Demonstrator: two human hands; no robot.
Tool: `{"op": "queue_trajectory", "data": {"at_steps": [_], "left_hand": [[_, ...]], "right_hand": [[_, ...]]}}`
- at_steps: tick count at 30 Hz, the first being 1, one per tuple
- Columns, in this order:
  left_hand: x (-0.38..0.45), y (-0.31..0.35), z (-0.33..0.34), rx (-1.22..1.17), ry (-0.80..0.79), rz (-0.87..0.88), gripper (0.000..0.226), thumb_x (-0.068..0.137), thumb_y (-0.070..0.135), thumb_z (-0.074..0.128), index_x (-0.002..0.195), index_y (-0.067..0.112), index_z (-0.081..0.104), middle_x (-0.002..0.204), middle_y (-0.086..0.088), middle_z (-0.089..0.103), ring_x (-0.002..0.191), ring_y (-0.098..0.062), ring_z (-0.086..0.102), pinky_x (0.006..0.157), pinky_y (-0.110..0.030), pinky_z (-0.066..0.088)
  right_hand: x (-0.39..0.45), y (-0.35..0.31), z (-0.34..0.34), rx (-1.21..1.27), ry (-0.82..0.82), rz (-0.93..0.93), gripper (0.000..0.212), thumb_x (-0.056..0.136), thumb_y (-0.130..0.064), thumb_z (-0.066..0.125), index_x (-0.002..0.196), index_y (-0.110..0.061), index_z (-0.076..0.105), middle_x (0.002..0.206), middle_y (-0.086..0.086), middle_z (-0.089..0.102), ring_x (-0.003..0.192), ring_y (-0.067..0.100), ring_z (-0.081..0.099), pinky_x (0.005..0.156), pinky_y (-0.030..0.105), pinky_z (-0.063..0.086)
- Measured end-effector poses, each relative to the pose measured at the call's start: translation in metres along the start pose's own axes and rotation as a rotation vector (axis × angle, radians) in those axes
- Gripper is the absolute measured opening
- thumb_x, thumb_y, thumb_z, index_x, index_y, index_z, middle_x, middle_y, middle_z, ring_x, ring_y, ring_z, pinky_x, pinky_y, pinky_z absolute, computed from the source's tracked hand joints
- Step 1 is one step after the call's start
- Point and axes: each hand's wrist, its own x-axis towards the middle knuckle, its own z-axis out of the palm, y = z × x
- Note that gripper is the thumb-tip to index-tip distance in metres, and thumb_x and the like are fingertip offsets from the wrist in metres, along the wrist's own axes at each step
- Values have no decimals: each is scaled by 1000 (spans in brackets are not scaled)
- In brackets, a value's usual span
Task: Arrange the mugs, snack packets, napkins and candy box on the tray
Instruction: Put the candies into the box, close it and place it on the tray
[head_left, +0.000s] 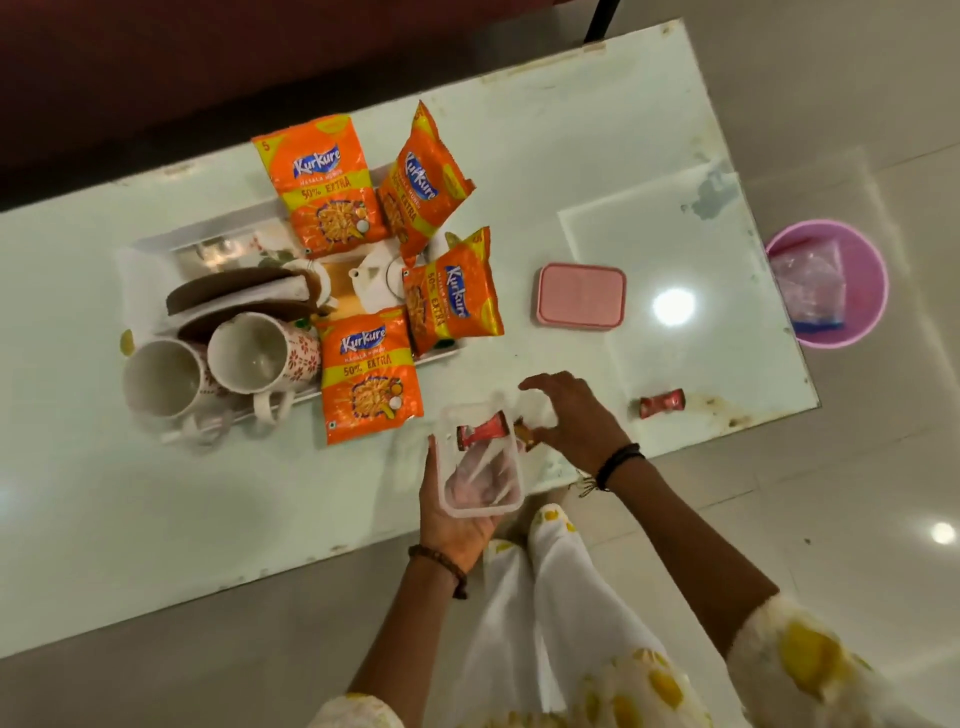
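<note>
A: Glass-topped table (519, 130) over a pale tiled floor; pink bin (852, 291) on the floor past the right end, plastic bag inside.

B: Tray contents?

A: Tray (208, 236) at table left. Four orange snack packets (324, 184) lie on and over its far and right edges; the nearest one overhangs onto the glass. Two white mugs (254, 353) with red flower print lie on their sides at the near-left edge, mouths toward the camera. Folded napkins (244, 291) sit behind the mugs. White teapot (374, 283) at tray centre.

B: Candy box?

A: Off the tray. Left hand (457, 519) cups the clear plastic box (480, 462) from beneath, fingers wrapped up its left wall, over the near table edge. One red-wrapped candy (483, 431) lies in it at the far end.

B: Right hand?

A: Right hand (576, 410) at the box's far-right corner, fingers curled; something orange-brown shows at the fingertips, but whether it is pinched I cannot tell — blurred.

B: Lid?

A: Pink lid (581, 296) flat on the glass, right of the tray, well apart from the box. Another red candy (661, 403) lies loose near the table's right front edge.
</note>
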Motion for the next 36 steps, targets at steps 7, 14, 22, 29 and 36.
{"op": "queue_trajectory", "data": {"at_steps": [7, 14, 22, 29, 36], "left_hand": [[-25, 7, -30, 60, 137, 4, 64, 83, 62, 38, 111, 10, 60, 116, -18, 61, 77, -23, 71, 65, -33, 59], [-17, 0, -6, 134, 141, -43, 56, 77, 58, 48, 112, 15, 55, 110, -14, 61, 80, -23, 64, 66, -33, 58], [1, -18, 19, 158, 74, -110, 59, 84, 59, 34, 116, 14, 57, 109, -13, 60, 82, -24, 66, 66, -32, 59], [19, -31, 30, 256, 29, -191, 66, 90, 58, 26, 135, 12, 41, 115, -14, 58, 91, -28, 63, 66, -38, 59], [36, -36, 28, 357, 74, -198, 60, 91, 56, 27, 129, 13, 44, 114, -13, 59, 91, -28, 64, 70, -41, 58]], "right_hand": [[-5, -6, 41, -22, 151, 39, 24, 85, 3, 48, 107, -6, 53, 107, 16, 53, 92, 32, 58, 71, 37, 48], [-60, -52, 4, 176, 114, -302, 25, 84, -13, 62, 107, -13, 53, 98, 2, 62, 83, 15, 60, 75, 32, 54], [-76, -20, -20, 201, 482, -140, 18, 87, -2, 53, 101, -11, 62, 102, 6, 68, 87, 20, 65, 74, 37, 55], [-38, 70, -18, -237, 378, 226, 53, 73, 18, 43, 118, -10, 52, 124, 14, 51, 113, 32, 47, 86, 39, 43], [-37, 76, -28, 145, 455, 321, 27, 87, 3, 48, 111, -10, 51, 105, 11, 63, 89, 26, 63, 71, 38, 54]]}}
